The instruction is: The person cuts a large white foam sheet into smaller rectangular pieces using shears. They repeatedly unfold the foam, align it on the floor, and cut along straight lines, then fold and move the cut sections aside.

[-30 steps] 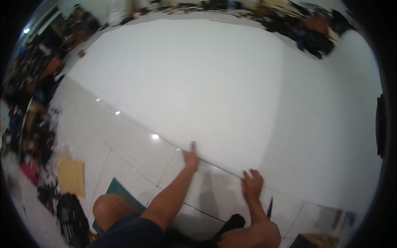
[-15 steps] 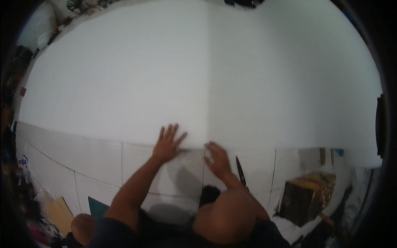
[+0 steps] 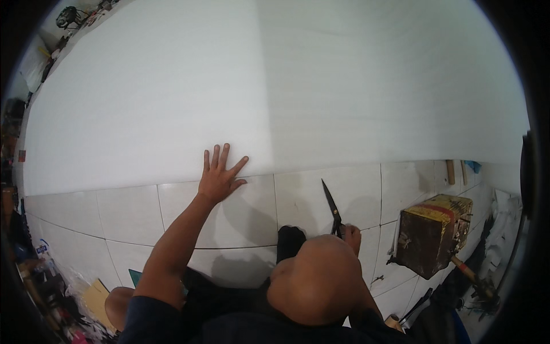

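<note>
A wide white sheet (image 3: 154,103), whose material I cannot make out, spreads over the floor with a straight tone change down its middle. My left hand (image 3: 216,178) lies flat with fingers spread across the sheet's near edge, its thumb close to the tiles. On the tiles to the right rests a pair of black scissors (image 3: 330,199), blades pointing away from me. My right hand (image 3: 352,235) is at the scissors' handles with its fingers curled round them; my bent knee (image 3: 321,275) hides part of that hand.
At the right stands a worn brown and yellow block-shaped container (image 3: 427,238), with a wooden-handled tool (image 3: 464,266) beside it. Wooden sticks (image 3: 450,172) lie by the sheet's edge. Clutter and a tan board (image 3: 98,304) fill the lower left. My dark-covered foot (image 3: 291,241) is between my hands.
My right hand has left the sheet's edge and come back to the scissors' handles. My left hand stays spread on the edge. The view has shifted, showing more of the tiles.
</note>
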Motion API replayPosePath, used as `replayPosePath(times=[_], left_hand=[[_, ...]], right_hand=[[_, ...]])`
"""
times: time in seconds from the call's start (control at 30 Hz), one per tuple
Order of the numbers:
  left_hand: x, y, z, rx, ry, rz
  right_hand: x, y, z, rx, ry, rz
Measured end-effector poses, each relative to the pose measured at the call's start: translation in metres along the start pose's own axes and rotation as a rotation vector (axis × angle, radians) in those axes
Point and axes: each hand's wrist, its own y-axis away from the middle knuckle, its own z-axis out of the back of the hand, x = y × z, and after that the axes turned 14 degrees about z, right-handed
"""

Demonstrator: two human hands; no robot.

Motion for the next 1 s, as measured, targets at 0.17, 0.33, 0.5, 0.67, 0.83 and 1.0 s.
replayPosePath(times=[0.17, 0.33, 0.5, 0.67, 0.83, 1.0], left_hand=[[-0.009, -0.012, -0.003, 0.078, 0.098, -0.126], [-0.018, -0.013, -0.021, 0.040, 0.056, -0.165], [-0.022, -0.009, -0.015, 0.065, 0.067, -0.115], [-0.042, -0.009, 0.002, -0.047, 0.088, -0.104], [-0.046, -0.016, -0.010, -0.010, 0.227, -0.018], [-0.051, -0.011, -0.009, -0.043, 0.309, 0.015]], right_hand=[[0.007, 0.015, 0.003, 0.143, -0.025, -0.049], [0.010, -0.002, 0.011, 0.249, -0.062, -0.125], [0.009, -0.004, 0.000, 0.415, -0.788, -0.409], [0.086, -0.019, 0.010, 0.407, -1.100, -0.456], [0.170, -0.066, 0.068, 0.626, -1.028, -0.496], [0.160, -0.066, 0.004, 0.621, -1.013, -0.518]])
